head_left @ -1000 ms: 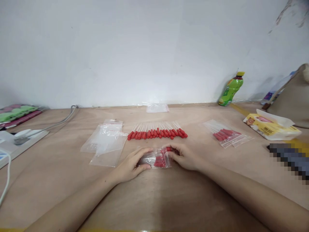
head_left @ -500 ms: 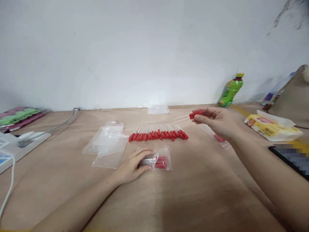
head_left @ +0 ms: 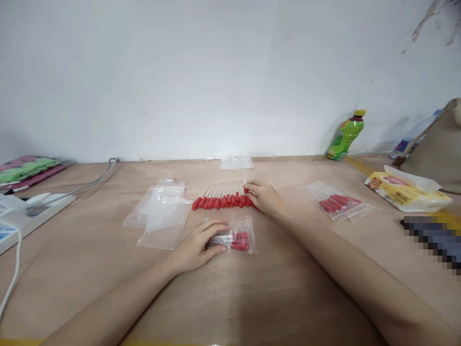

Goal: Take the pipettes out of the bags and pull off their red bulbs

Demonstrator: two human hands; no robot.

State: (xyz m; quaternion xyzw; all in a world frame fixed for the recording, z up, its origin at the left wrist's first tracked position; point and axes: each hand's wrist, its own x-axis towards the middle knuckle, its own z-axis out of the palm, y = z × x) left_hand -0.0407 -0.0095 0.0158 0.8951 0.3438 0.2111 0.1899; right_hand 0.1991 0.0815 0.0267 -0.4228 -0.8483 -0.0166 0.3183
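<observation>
Red-bulbed droppers with thin clear stems lie side by side in a row (head_left: 223,201), bulbs towards me. At the row's right end, my right hand (head_left: 264,196) is closed, fingertips pinching a dropper's red bulb (head_left: 246,191); the palm side and any further droppers there are hidden. My left hand (head_left: 196,247) curls its fingers and thumb round the left end of a clear zip bag (head_left: 252,240) lying nearer me. Inside that bag are several droppers (head_left: 239,241), their red bulbs pointing right.
Flat clear zip bags (head_left: 158,221) overlap left of the row; another small bag (head_left: 236,163) lies by the wall. Filled dropper bags (head_left: 336,204) lie at right, near a yellow tissue pack (head_left: 406,190). A green bottle (head_left: 345,137) leans on the wall. At left is a power strip (head_left: 54,206).
My right hand has come left and down from above the right-hand bags to the row, uncovering those bags. My left hand stays put on its bag.
</observation>
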